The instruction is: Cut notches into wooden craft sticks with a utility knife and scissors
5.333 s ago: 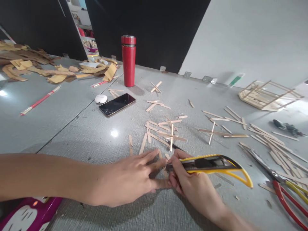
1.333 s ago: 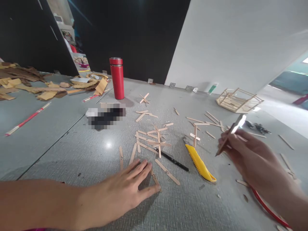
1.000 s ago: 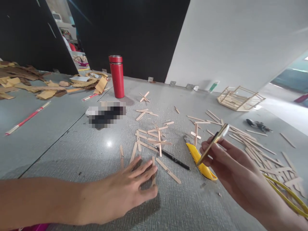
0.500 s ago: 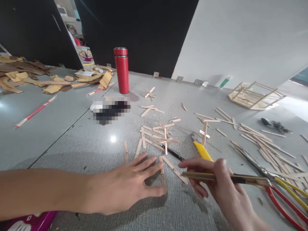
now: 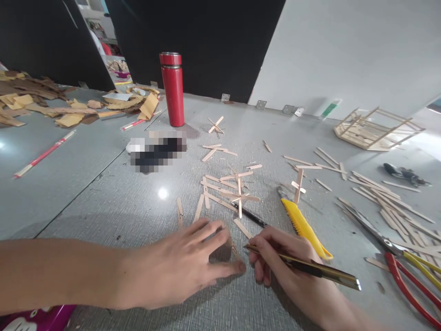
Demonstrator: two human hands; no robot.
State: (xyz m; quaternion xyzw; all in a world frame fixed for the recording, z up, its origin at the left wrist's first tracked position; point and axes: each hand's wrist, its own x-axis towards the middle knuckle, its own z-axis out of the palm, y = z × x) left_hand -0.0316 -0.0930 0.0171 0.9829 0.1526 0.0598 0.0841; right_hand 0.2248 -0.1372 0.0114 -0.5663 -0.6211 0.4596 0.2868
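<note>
My left hand (image 5: 193, 262) lies low over the table, its index finger and thumb pressing the two ends of a short wooden craft stick (image 5: 235, 249) with pencil marks. Fingers and thumb hide part of that stick. In my right hand (image 5: 289, 262) is a slim gold-and-black utility knife (image 5: 320, 269), gripped like a pen, its tip just right of the marked stick. Another craft stick (image 5: 243, 228) lies partly under my right fingers. Just beyond are a dark pen (image 5: 250, 214) and crossed craft sticks (image 5: 240, 196) standing up.
A yellow-handled cutter (image 5: 303, 225), scissors with red and yellow handles (image 5: 389, 248) and a pile of sticks (image 5: 389, 197) lie right. Farther back stand a red flask (image 5: 172, 92) and a wooden stick frame (image 5: 377, 131). Cardboard scraps (image 5: 72, 110) cover the far left.
My right hand has moved left and turned the knife, bringing its tip close to the marked stick. My left thumb and fingers have shifted slightly onto the stick.
</note>
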